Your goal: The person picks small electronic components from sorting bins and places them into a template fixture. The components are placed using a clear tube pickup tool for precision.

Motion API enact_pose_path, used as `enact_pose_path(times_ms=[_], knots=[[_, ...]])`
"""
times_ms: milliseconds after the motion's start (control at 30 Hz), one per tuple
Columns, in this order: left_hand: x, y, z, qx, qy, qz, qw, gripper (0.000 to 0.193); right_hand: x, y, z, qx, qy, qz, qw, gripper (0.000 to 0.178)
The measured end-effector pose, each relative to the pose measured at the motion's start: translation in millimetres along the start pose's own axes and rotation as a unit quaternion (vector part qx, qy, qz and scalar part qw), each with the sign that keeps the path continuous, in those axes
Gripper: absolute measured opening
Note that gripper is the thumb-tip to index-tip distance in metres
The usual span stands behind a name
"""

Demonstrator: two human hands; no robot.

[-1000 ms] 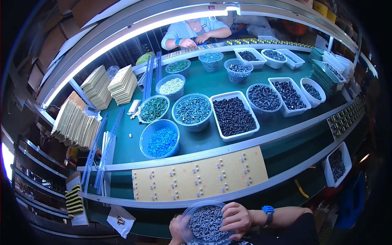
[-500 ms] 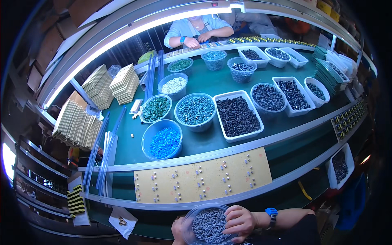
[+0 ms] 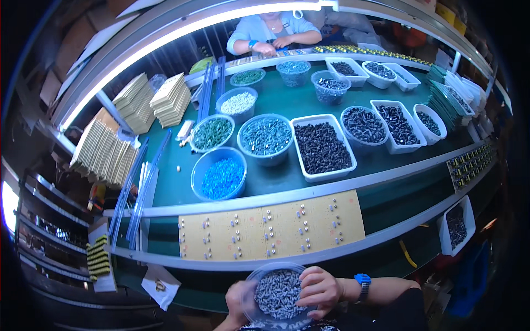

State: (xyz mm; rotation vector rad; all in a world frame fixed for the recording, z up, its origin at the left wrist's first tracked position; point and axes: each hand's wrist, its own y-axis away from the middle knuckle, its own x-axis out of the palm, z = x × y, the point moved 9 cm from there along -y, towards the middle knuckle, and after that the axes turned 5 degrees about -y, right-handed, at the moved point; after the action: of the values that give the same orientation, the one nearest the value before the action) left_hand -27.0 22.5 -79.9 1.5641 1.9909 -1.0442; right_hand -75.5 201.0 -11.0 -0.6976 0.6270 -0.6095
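Observation:
Low at the front, a clear round plastic tub (image 3: 264,268) sits between my hands. Many small grey cylindrical parts (image 3: 277,293) fill it. My right hand (image 3: 322,291) is closed on the tub's right side, fingers curled over the rim close to the parts. On the opposite side my left hand (image 3: 237,300) grips the wall, somewhat smeared by motion. Just beyond the tub, a tan circuit board panel (image 3: 253,220) lies between two metal rails, with small silver components standing in rows on it.
Tubs of blue parts (image 3: 222,177), teal parts (image 3: 266,138) and black parts (image 3: 322,148) stand on the green table. Stacked tan boards (image 3: 105,151) are at left. Across the table, a person (image 3: 274,36) works with both hands. A white bin (image 3: 469,220) sits at right.
The tub has shifted slightly up and left in the picture, with both hands still on it. The table scene sits a little higher in view.

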Motion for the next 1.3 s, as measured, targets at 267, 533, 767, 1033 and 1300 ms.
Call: enact_pose_path(times_ms=[267, 533, 767, 1033, 1300], knots=[[1, 5, -1, -0.226, 0.261, 0.316, 0.884, 0.063, 2, -2, -7, 0.002, -0.08, 0.048, 0.996, 0.032], [-18, 48, -13, -0.361, 0.506, 0.365, 0.693, 0.079, 15, -13, 7, -0.02, -0.027, 0.048, 0.998, 0.043], [-137, -26, -26, -0.313, 0.566, 0.197, 0.737, 0.075, -17, -7, 19, -0.094, 0.046, -0.183, 0.977, 0.04], [-138, -180, 80, -0.408, 0.669, -0.032, 0.621, 0.051, -12, -12, 5, -0.053, 0.135, -0.012, 0.989, 0.029], [-90, -236, 225, -0.5, 0.635, -0.13, 0.574, 0.049, -14, -13, -1, -0.026, 0.148, -0.017, 0.988, 0.019]])
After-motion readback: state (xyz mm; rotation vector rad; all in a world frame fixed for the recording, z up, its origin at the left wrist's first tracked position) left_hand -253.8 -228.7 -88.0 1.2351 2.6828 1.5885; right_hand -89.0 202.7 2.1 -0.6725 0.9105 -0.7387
